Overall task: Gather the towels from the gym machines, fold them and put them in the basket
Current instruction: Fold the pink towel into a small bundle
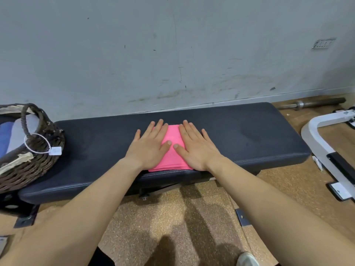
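Observation:
A folded pink towel lies on the middle of a dark padded gym bench, close to its front edge. My left hand presses flat on the towel's left side, fingers spread. My right hand presses flat on its right side, so only the towel's middle strip and front edge show. A dark wicker basket with a looped handle stands on the bench's left end, with blue and pale folded cloth inside.
A grey scuffed wall runs right behind the bench. A white machine frame stands on the cork-coloured floor at the right, and a barbell lies by the wall. My shoe shows at the bottom.

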`<state>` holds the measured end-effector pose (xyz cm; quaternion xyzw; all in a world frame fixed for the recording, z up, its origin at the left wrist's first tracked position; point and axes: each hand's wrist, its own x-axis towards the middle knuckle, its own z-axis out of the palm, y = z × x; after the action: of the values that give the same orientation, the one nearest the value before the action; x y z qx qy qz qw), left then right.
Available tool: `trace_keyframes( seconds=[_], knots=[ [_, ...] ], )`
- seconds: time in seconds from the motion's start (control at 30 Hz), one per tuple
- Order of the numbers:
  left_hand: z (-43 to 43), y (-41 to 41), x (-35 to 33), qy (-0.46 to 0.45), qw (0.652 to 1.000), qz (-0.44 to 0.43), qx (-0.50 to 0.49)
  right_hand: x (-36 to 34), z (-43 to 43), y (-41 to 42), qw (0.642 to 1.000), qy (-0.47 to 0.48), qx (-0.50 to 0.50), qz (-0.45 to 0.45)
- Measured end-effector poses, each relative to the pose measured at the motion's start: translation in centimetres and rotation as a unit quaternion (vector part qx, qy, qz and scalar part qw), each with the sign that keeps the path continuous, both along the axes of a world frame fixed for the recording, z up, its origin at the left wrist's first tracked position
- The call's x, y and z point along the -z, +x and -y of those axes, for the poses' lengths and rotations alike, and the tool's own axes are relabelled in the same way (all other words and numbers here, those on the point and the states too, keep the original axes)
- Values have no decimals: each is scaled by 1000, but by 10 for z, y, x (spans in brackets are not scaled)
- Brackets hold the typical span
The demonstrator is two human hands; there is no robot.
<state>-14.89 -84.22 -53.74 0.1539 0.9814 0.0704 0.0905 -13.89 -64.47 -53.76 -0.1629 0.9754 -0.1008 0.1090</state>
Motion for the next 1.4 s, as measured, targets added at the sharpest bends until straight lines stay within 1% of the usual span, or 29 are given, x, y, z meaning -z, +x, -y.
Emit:
trace_keyframes(
  seconds=[0.17,0.23,0.27,0.3,0.37,0.4,0.43,0.5,0.57,0.63,0.73,0.87,1.0,1.1,1.2,1.23,1.27,1.33,1.4],
  knots=[
    [1,0,6,16,1000,-5,0,2,2,1,1000,-17,9,-1],
    [2,3,9,47,999,-16,-24,0,4,3,1000,-18,18,7],
    [2,7,9,70,995,-36,-56,-2,6,4,1000,-13,21,14],
    [3,11,7,89,988,-77,-101,-4,7,5,1000,-5,24,19],
    [3,20,-1,79,964,-167,-191,-13,9,5,999,4,26,20],
    [4,24,-5,67,958,-173,-219,-19,8,6,1000,1,21,8],
    [6,26,-9,64,958,-142,-241,-25,7,6,1000,-9,10,-14],
    [9,26,-16,76,957,-46,-275,-34,4,7,997,-34,-26,-57],
    [11,25,-22,111,954,16,-277,-39,-2,9,996,-48,-59,-55],
    [10,27,-26,157,948,53,-270,-40,-7,10,995,-62,-74,-27],
    [6,28,-33,240,929,64,-275,-36,-9,9,993,-83,-79,-7],
    [4,25,-39,355,885,67,-294,-32,-6,6,992,-92,-81,8],
    [6,20,-40,404,851,74,-326,-27,2,5,993,-99,-67,7],
    [8,13,-41,422,841,70,-331,-20,13,10,994,-93,-50,-12],
    [8,9,-44,431,839,56,-329,-14,26,15,995,-91,-24,-30],
    [8,9,-46,431,844,60,-314,-12,29,17,995,-93,-14,-32],
    [7,10,-48,423,856,65,-289,-12,32,19,995,-92,-6,-33],
    [7,14,-50,367,899,69,-227,-12,34,20,995,-91,-3,-34],
    [10,15,-49,318,931,49,-174,-17,29,15,992,-118,0,-35]
  ],
)
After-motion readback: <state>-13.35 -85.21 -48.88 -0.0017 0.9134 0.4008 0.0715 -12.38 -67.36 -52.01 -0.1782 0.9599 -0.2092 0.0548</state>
